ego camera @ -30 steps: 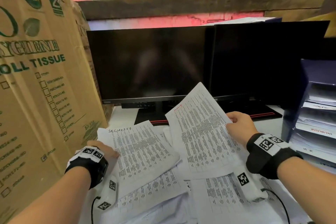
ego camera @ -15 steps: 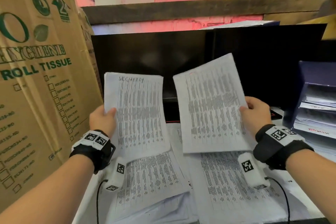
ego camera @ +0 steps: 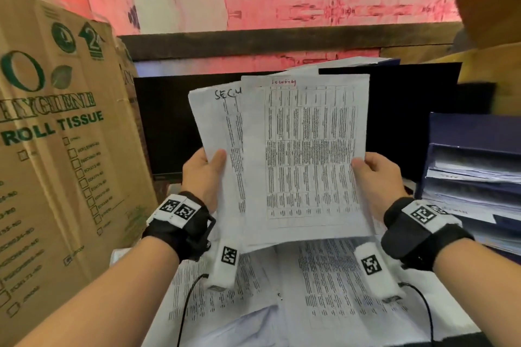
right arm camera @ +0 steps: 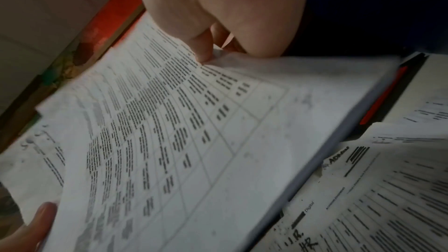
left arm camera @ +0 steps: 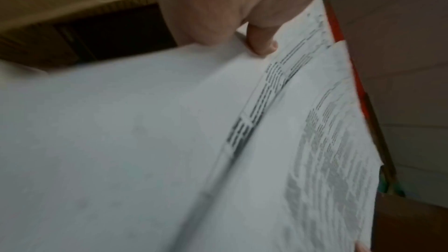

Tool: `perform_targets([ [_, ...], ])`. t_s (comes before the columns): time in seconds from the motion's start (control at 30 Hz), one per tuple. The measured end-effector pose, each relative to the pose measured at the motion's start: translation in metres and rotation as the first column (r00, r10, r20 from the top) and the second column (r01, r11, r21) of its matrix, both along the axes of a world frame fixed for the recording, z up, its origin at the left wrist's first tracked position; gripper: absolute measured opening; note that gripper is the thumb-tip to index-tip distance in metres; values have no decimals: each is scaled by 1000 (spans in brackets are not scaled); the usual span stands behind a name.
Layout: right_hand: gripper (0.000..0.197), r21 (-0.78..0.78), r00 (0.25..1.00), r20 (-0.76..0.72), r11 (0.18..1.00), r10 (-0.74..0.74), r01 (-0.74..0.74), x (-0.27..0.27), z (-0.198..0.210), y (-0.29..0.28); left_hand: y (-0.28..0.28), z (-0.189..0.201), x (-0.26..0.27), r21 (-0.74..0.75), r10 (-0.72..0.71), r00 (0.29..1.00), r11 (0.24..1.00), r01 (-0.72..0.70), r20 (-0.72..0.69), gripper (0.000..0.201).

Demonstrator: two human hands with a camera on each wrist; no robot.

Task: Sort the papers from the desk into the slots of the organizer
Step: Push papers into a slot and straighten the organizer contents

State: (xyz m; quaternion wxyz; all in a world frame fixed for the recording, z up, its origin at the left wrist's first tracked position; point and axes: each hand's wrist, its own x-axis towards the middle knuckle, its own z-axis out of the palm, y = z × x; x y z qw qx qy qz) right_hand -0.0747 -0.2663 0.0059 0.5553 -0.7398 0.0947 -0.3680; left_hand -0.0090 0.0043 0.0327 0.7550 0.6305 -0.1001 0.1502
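Your left hand (ego camera: pixel 203 177) pinches the left edge of a printed sheet (ego camera: pixel 225 149) headed in black handwriting that starts "SEC", thumb on the front face and fingers behind it. Your right hand (ego camera: pixel 376 180) grips the right edge of a second printed sheet (ego camera: pixel 307 155), which has a red handwritten word at its top; again the thumb lies on the front and the other fingers curl behind. Both sheets are raised upright in front of you, above the desk, and the right-hand sheet overlaps the front of the left-hand one, covering most of it. The left wrist view shows your left thumb (left arm camera: pixel 263 43) pressed on the paper's edge, and the right wrist view shows your right fingers (right arm camera: pixel 201 45) closed on the sheet's margin. Below your hands, more printed papers (ego camera: pixel 324 290) lie spread over the near part of the desk, overlapping one another. To the right stands the dark blue organizer (ego camera: pixel 476 132), its stacked slots already holding papers; it is well apart from the two sheets you hold. Behind the sheets, at the far side of the desk, sits a dark monitor (ego camera: pixel 166 127). On the left a large cardboard box (ego camera: pixel 56 149) printed with "ROLL TISSUE" in green stands beside the desk. Black cables (ego camera: pixel 186 304) run from your wrist devices over the loose papers.
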Motion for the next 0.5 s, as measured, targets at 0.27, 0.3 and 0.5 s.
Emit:
perform_targets([
  [0.27,9,18,999,33,999,35,-36,-11,-7,2,-40,-14,-19,98,-223,972,972,216,70,29],
  [0.3,8,19,998,54,999,30,-31,-14,-8,3,-45,-18,-21,171,-228,969,963,209,100,26],
  [0.5,46,52,968,-141,978,208,-202,-32,-46,-1,-57,-67,-25,356,-155,988,922,154,-25,44],
])
